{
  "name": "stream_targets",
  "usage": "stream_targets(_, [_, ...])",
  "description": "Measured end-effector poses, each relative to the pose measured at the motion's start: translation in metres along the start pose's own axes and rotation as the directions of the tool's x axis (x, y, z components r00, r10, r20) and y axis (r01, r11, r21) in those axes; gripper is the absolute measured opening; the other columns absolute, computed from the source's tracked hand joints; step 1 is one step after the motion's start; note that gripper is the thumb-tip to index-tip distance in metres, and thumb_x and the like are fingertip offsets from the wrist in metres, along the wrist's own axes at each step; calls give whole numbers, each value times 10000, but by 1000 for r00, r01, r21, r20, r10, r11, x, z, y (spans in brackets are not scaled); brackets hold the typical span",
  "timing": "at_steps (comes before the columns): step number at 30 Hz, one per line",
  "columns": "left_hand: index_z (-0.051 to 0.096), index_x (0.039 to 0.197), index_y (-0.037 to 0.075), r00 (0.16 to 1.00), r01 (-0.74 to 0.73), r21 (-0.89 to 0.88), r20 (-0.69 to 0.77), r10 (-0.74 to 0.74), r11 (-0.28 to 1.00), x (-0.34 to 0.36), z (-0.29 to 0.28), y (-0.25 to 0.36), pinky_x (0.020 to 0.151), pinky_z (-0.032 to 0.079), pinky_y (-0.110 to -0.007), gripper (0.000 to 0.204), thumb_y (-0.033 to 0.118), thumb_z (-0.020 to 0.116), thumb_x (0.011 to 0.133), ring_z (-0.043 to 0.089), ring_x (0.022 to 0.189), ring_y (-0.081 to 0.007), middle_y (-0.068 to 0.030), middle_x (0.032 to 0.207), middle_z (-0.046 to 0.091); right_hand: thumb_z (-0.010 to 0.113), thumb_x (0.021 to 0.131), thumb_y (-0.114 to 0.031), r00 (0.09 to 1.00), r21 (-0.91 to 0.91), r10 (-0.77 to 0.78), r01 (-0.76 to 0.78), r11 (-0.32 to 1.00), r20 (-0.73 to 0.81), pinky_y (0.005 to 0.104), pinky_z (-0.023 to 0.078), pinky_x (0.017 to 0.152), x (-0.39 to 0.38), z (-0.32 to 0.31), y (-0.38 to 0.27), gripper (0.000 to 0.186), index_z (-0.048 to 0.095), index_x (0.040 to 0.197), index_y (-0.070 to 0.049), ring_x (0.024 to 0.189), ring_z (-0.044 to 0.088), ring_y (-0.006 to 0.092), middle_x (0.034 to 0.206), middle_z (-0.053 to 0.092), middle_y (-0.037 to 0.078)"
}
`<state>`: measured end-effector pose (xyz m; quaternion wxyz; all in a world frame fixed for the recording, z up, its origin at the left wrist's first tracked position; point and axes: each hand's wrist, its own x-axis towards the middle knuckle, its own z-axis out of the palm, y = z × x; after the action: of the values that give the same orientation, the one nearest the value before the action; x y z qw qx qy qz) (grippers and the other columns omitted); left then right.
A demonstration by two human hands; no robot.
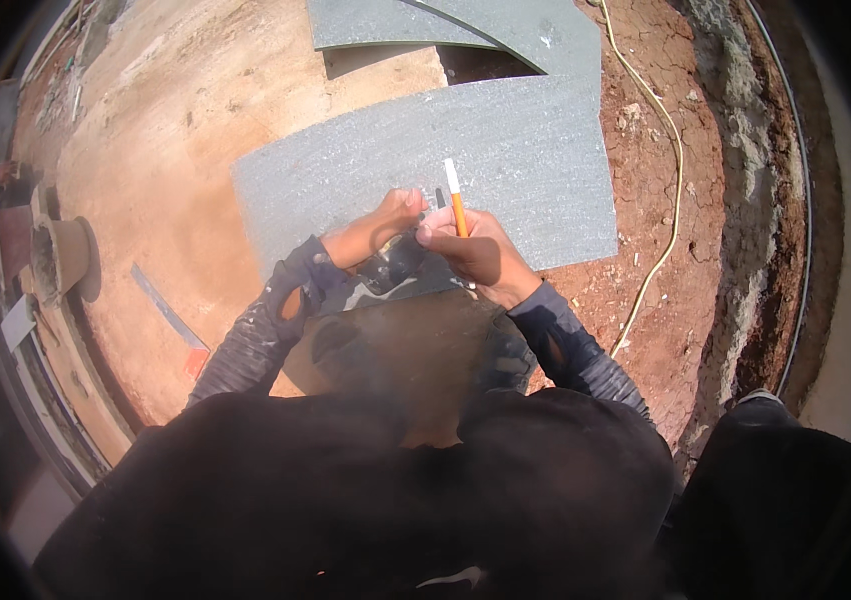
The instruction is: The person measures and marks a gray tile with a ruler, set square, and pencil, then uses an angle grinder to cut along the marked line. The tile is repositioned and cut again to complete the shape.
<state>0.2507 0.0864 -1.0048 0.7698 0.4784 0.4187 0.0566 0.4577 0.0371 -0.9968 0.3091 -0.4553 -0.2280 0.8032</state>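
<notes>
My right hand [485, 258] is closed around a slim orange stick with a white end [458, 212], pen-like in shape. The stick stands up out of the grip, white end away from me. Close beside it, the fingers of my left hand [385, 222] are pinched together near the right fingertips. Whatever the left fingers hold is too small to make out. Under both hands lies a large grey sheet [535, 150] with a speckled surface. A dark rounded thing [392, 265] with pale marks shows below my wrists, partly hidden and in shadow.
Beyond the sheet lies another grey piece [375, 22], with a gap between them. A pale cord [680, 165] runs over cracked reddish soil on the right. A thin strip with a red end [167, 308] lies to the left, near a bucket [67, 255].
</notes>
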Motion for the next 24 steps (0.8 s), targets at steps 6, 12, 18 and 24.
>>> stream_targets(6, [484, 1298, 83, 995, -76, 245, -46, 90, 966, -14, 5, 35, 938, 447, -307, 625, 291, 802, 802, 554, 1060, -159, -57, 1102, 583, 735, 877, -203, 989, -43, -5, -1, 999, -149, 220, 311, 469, 3, -39, -22, 183, 672, 941, -44, 548, 435, 41, 700, 537, -46])
stream_targets(12, [576, 1206, 71, 949, 21, 395, -297, 106, 918, -26, -78, 25, 905, 442, -279, 481, 212, 753, 781, 573, 1012, -130, -32, 1077, 623, 708, 903, -229, 852, -345, -249, 86, 935, -461, 244, 224, 426, 28, -232, -106, 199, 645, 941, -45, 472, 336, 42, 625, 436, -66])
stream_targets(18, [630, 1228, 56, 867, 100, 349, -490, 91, 932, -52, -161, -21, 884, 472, -282, 491, 174, 734, 763, 609, 965, -137, -48, 1046, 663, 766, 854, -252, 758, -508, -282, -75, 858, -588, 288, 282, 464, 95, -279, -145, 234, 667, 853, -40, 497, 365, 94, 644, 468, -14])
stream_targets(24, [672, 1176, 50, 819, 171, 399, -566, 96, 901, -59, -165, -44, 896, 494, -308, 489, 225, 761, 728, 625, 992, -169, -82, 1086, 669, 798, 818, -302, 718, -685, -395, -154, 712, -572, 301, 300, 442, 113, -302, -142, 280, 734, 862, -33, 479, 407, 106, 632, 500, -8])
